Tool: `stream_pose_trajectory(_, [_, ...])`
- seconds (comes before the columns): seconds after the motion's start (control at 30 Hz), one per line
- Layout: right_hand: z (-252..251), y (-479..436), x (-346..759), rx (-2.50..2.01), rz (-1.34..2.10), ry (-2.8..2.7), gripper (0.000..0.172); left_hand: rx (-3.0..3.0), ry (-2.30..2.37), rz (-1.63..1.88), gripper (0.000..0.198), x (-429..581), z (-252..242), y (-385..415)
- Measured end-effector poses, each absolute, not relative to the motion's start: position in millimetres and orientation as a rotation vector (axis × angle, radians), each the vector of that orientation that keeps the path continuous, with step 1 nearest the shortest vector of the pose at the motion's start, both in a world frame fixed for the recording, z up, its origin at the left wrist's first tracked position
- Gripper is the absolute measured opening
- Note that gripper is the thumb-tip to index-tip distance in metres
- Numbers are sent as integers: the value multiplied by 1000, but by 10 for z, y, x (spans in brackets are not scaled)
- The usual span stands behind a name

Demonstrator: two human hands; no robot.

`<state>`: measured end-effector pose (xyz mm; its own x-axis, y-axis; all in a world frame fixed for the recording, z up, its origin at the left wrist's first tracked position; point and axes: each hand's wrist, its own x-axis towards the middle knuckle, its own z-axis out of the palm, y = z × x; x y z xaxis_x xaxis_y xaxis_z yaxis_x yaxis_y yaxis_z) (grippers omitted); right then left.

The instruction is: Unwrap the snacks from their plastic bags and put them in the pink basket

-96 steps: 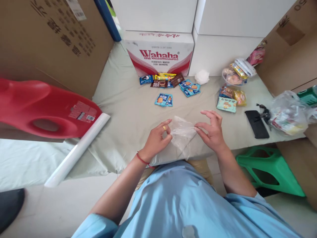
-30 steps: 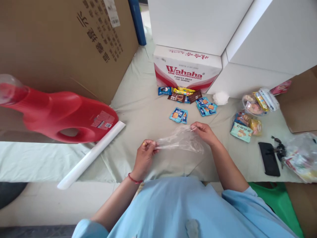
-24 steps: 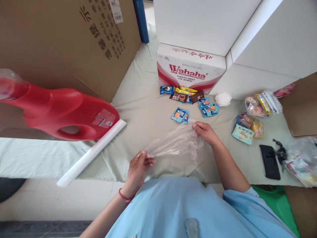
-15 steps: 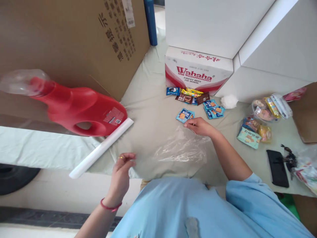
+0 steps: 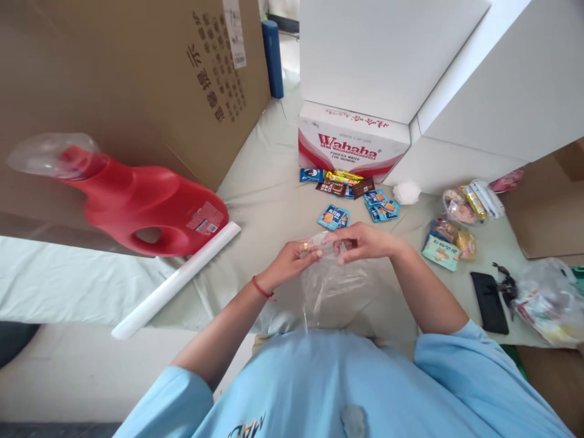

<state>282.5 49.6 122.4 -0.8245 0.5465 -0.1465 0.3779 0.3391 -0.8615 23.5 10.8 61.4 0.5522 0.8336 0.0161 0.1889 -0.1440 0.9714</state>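
Observation:
A clear thin plastic bag (image 5: 335, 286) hangs over the near edge of the pale green cloth (image 5: 264, 201). My left hand (image 5: 292, 261) pinches its top edge, a ring on one finger. My right hand (image 5: 362, 242) grips the same top edge just to the right; the two hands almost touch. Beyond them lie several small snack packets: a blue pair (image 5: 334, 216), another blue group (image 5: 381, 205) and brown and yellow bars (image 5: 342, 182).
A red jug (image 5: 150, 207) lies at left beside a white roll (image 5: 177, 280). A Wahaha carton (image 5: 351, 149) and white boxes stand behind. At right are bagged snacks (image 5: 449, 240), a black phone (image 5: 489, 294) and a filled plastic bag (image 5: 545, 301). A large cardboard box (image 5: 137, 79) rises at left.
My left hand had let go of the bag and dropped low to the left; it has come back up and pinched the top edge beside my right hand. The bag now hangs bunched.

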Motion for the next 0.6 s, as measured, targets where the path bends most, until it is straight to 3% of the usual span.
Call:
stream_pose_trajectory(0.07, [1240, 397, 2958, -919, 1330, -2545, 64, 1641, 954, 775, 59, 163, 700, -10])
stream_pose_trajectory(0.2, [1225, 221, 3171, -1103, 1046, -2634, 21, 1472, 1074, 859, 60, 15, 821, -286])
stream_pose_trajectory(0.4, [1287, 209, 3367, -984, 1458, -2248, 27, 954, 1122, 823, 56, -117, 612, -364])
stream_pose_trajectory(0.5, [1136, 308, 3357, -1132, 1719, -1842, 37, 1035, 1236, 754, 55, -136, 369, -207])
stream_pose_trajectory(0.6, [871, 409, 3292, -1299, 1758, -1513, 46, 1182, 1392, 689, 42, -146, 184, -39])
